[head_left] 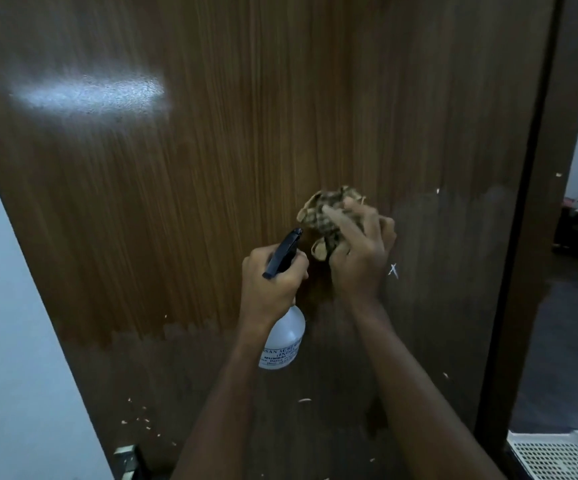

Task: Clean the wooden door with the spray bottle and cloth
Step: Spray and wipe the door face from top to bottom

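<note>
The brown wooden door [211, 150] fills the head view, with a bright glare patch at the upper left and small white chips low down. My left hand [270, 282] grips the neck of a white spray bottle [284, 337] with a black nozzle [286, 251] pointing up and right toward the cloth. My right hand [360, 251] holds a bunched checked beige cloth [329, 216] against the door's middle, just right of the nozzle. The bottle hangs below my left hand, label facing me.
A pale wall [10, 306] borders the door on the left. The dark door edge [523, 237] runs down the right, with a dim room beyond it. A white perforated plastic tray [557, 455] lies at the bottom right. A metal hinge [125, 459] shows at the bottom left.
</note>
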